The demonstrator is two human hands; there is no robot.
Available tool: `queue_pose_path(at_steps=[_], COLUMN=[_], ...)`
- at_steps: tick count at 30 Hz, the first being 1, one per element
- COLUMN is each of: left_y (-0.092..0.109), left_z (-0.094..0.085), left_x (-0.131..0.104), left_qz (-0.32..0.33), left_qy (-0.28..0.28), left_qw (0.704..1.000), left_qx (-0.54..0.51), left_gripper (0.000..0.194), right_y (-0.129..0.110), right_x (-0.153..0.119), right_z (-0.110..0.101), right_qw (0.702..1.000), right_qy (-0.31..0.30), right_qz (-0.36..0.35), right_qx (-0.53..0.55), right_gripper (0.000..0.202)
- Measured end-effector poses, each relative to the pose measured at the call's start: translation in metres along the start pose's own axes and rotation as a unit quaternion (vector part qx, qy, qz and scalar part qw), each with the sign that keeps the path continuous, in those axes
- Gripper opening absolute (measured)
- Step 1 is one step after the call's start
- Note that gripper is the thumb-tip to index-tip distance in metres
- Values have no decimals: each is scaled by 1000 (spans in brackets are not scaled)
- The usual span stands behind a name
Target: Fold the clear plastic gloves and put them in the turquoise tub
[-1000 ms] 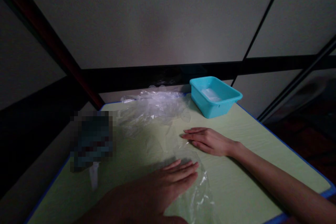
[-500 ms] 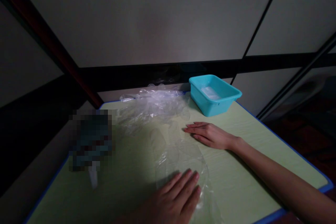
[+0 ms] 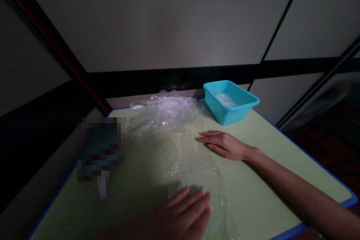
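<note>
Clear, thin plastic, a long bag, lies flat on the pale green table, its long axis running from the near edge away toward the far side, leaning slightly left. The left hand lies palm down, fingers spread and flat, on the bag's near end, gripping nothing. The right hand lies flat and open too, fingers pointing left, its fingertips touching the bag's right edge at the far part. Beyond the bag a heap of crumpled plastic sits at the table's far edge, with a turquoise tub just to its right.
</note>
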State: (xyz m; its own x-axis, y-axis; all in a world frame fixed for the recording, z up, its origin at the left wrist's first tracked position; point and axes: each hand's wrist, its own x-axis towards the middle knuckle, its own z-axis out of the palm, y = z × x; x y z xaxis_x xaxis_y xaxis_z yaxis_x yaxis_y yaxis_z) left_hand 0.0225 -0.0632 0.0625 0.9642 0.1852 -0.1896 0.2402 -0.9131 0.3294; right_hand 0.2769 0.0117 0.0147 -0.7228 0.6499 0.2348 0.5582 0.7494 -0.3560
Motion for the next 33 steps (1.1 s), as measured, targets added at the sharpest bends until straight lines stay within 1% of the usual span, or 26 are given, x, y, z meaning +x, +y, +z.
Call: queue_pose_path(at_steps=[1,3,4,5,6,10,13,16,18,20,23,26,28,30,33], left_y=[-4,-13,-19,-24,-28,-42,-46,-48,-48,-48,-44,-36,-30,-24,-17], left_z=[-6,-11,-10,-8,-5,9,13,11,9,8,8,11,11,9,4], left_x=[0,1,2,4,5,11,13,13,13,14,16,20,22,23,25], left_qz=[-37,-154,-211,-244,-267,-300,-313,-305,-277,-225,-134,-50,-6,17,13], left_qy=[4,28,45,50,53,26,32,46,55,60,67,73,71,58,23], left_qw=[999,987,975,966,960,952,947,949,957,971,988,996,997,997,998], left_qx=[14,43,57,64,65,60,64,62,60,53,26,-8,-28,-43,-61], left_gripper=[56,73,76,77,76,78,80,80,79,79,78,77,74,68,50], right_y=[0,-2,-3,-4,-6,-8,-7,-5,-5,-5,-5,-4,-4,-4,-5], right_x=[0,0,1,1,1,0,0,1,2,2,2,2,2,2,3], right_z=[0,1,1,1,1,2,2,2,2,2,3,3,4,4,4], right_qw=[1000,999,999,999,999,999,999,1000,1000,1000,1000,999,999,998,995], right_qy=[8,18,17,11,2,-29,-32,-19,-1,9,-2,-9,1,20,51], right_qz=[-7,-25,-32,-35,-35,-15,-10,-15,-18,-22,-19,-13,-9,0,20], right_qx=[6,21,25,27,25,5,1,4,5,4,-14,-39,-53,-67,-79], right_gripper=[37,37,37,37,38,40,40,40,40,41,41,40,38,36,34])
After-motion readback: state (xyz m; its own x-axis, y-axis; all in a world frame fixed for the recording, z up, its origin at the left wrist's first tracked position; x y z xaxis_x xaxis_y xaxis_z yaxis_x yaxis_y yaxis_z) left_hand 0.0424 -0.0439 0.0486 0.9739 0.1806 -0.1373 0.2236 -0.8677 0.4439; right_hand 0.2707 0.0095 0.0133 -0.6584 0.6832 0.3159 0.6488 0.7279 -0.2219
